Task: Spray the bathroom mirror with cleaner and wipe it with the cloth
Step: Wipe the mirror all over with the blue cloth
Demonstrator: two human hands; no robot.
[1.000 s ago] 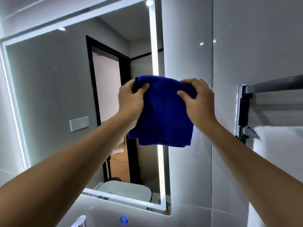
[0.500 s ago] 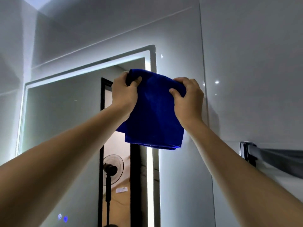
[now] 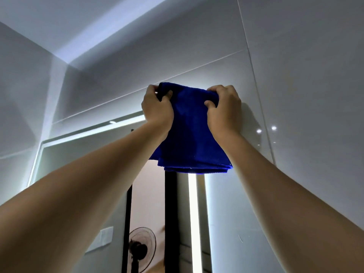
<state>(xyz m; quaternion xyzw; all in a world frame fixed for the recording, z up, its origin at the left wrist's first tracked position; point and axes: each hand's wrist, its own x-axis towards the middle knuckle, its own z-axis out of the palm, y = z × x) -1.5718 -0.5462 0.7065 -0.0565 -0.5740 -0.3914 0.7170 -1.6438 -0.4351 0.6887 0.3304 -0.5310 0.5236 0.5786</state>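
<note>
A folded dark blue cloth [image 3: 190,133] hangs in front of the upper right corner of the lit-edged bathroom mirror [image 3: 82,174]. My left hand [image 3: 156,108] grips the cloth's top left corner, thumb in front. My right hand [image 3: 223,107] grips its top right corner the same way. Both arms reach up and forward. The cloth covers the mirror's top right corner and overlaps the wall tile above it. No spray bottle is in view.
Glossy grey wall tiles [image 3: 305,95] surround the mirror, and the ceiling [image 3: 78,22] is close above. The mirror's bright light strip [image 3: 194,223] runs down its right edge. A dark door frame and a standing fan [image 3: 140,247] show as reflections.
Both hands have carried the cloth upward from the mirror's mid right edge to its top right corner. My view has tilted up, so the towel rail on the right has dropped out of sight.
</note>
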